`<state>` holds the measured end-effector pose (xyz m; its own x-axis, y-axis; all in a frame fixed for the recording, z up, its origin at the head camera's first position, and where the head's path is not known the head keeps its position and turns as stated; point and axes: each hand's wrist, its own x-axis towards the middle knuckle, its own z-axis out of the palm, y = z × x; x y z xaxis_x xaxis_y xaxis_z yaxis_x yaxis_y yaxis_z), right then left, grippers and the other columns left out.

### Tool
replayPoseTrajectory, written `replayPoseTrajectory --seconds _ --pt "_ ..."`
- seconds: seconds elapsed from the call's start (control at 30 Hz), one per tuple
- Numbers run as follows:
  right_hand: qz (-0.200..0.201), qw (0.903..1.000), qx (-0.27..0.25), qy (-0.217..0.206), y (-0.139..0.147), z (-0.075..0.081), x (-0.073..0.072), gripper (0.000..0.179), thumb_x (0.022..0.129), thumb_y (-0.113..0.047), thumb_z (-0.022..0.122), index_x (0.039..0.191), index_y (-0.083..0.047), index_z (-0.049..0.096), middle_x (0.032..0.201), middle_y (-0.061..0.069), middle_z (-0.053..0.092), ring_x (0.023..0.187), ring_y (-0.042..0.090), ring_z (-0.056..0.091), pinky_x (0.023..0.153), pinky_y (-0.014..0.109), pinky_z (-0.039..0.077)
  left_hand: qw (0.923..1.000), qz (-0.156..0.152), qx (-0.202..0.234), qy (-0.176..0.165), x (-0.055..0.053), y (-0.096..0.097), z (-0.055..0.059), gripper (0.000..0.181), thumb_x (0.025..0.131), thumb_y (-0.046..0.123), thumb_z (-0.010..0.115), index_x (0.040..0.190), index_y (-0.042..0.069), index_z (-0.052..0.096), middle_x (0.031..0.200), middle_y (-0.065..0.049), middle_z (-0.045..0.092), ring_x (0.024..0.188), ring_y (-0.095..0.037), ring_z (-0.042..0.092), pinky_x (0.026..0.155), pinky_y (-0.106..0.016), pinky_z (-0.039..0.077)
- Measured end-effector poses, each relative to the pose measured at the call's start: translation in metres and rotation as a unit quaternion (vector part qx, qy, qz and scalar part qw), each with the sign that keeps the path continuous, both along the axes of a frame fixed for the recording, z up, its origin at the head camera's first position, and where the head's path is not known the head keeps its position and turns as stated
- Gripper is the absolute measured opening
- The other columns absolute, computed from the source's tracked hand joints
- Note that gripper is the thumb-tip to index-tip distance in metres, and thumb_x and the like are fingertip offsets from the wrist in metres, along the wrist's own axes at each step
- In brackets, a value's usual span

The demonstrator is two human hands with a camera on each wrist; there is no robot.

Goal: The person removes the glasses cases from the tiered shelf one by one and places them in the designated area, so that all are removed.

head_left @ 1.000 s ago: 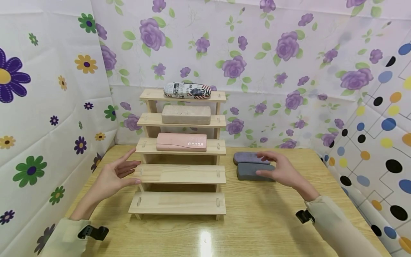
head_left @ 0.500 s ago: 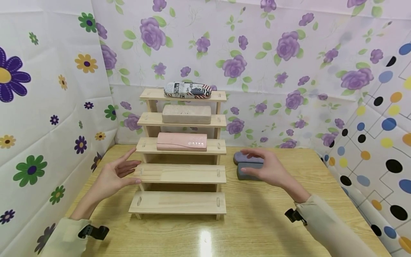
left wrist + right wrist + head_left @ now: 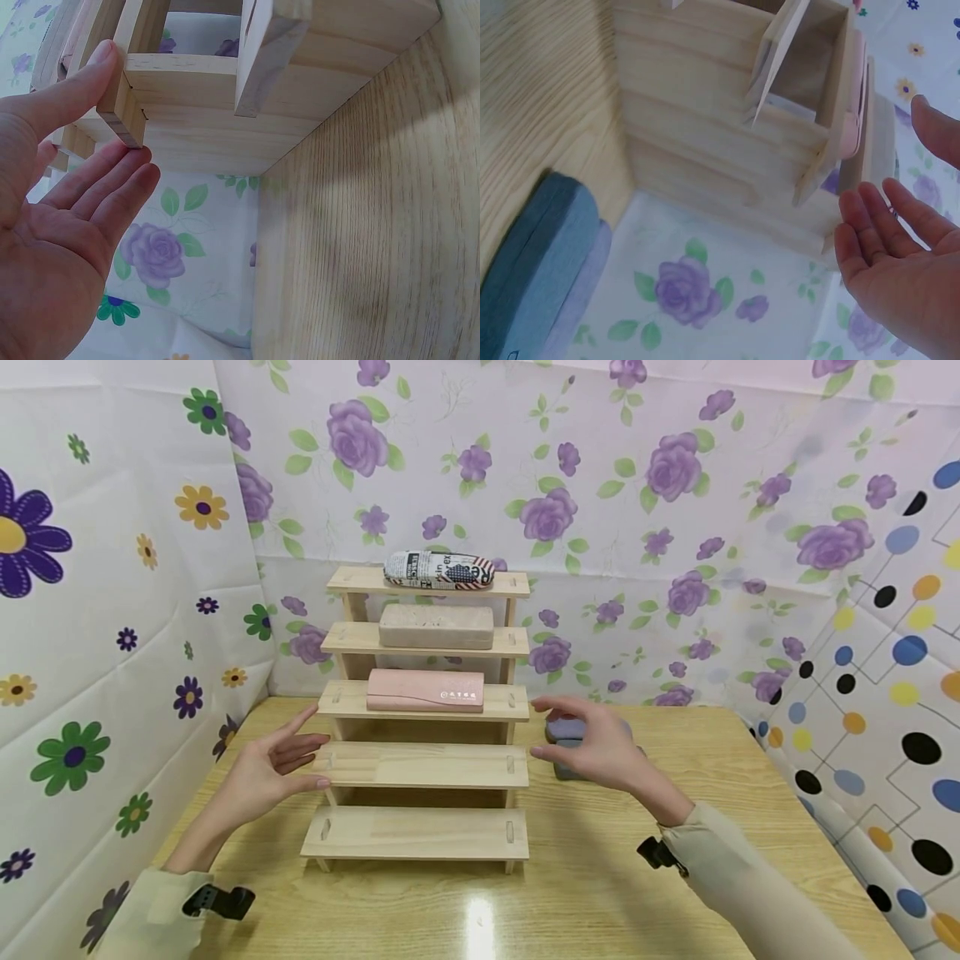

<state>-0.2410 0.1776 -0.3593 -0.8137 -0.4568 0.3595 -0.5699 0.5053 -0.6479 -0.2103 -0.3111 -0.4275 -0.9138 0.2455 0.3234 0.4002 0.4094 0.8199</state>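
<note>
A light wooden stepped shelf rack [image 3: 435, 835] stands on the table. At its left end is my left hand [image 3: 258, 777], thumb and fingers spread apart. In the left wrist view its thumb and straight fingers [image 3: 124, 191] lie at or very near a board's end; contact is hard to tell. My right hand [image 3: 600, 747] is beside the rack's right end, holding nothing, its fingers apart from the boards in the right wrist view. A pink glasses case [image 3: 425, 691], a beige case [image 3: 437, 627] and a newsprint-patterned case [image 3: 438, 571] lie on the upper three tiers.
Behind my right hand, a dark blue-grey case [image 3: 544, 247] and a purple case [image 3: 562, 728] lie side by side on the wooden table [image 3: 637, 877]. Floral cloth walls [image 3: 637, 610] surround the table at the back and both sides.
My right hand has moved left from above the blue-grey and purple cases to the rack's right end. My left hand and the cases have stayed in place.
</note>
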Motion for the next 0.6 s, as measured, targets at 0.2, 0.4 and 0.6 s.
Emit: replayPoseTrajectory --seconds 0.2,0.4,0.6 --pt "0.013 0.9999 -0.002 -0.006 -0.014 0.003 -0.003 0.064 0.09 -0.025 0.089 0.146 -0.009 0.063 0.141 0.007 0.065 0.122 0.026 0.061 0.094 0.052 0.057 1.0 -0.001 0.001 -0.002 0.0 0.0 0.0 0.104 0.084 0.007 0.091 0.167 0.026 0.033 0.138 -0.023 0.065 0.126 -0.036 0.063 0.099 -0.03 0.057" --pt "-0.001 0.9999 0.01 -0.012 -0.029 0.005 -0.009 0.066 0.09 -0.028 0.088 0.148 -0.012 0.062 0.141 0.006 0.064 0.101 0.03 0.066 0.076 0.045 0.056 1.0 -0.003 0.003 -0.001 0.001 0.0 0.001 0.103 0.084 0.006 0.091 0.168 0.024 0.033 0.137 -0.024 0.065 0.126 -0.036 0.063 0.1 -0.031 0.057" --pt "-0.023 0.9995 0.021 -0.008 -0.043 0.008 -0.018 0.07 0.089 -0.032 0.089 0.15 -0.015 0.06 0.142 0.009 0.063 0.117 0.031 0.064 0.096 0.053 0.056 1.0 -0.001 0.0 0.001 0.001 0.001 0.001 0.103 0.084 0.006 0.091 0.168 0.024 0.033 0.137 -0.024 0.065 0.126 -0.037 0.063 0.099 -0.031 0.057"
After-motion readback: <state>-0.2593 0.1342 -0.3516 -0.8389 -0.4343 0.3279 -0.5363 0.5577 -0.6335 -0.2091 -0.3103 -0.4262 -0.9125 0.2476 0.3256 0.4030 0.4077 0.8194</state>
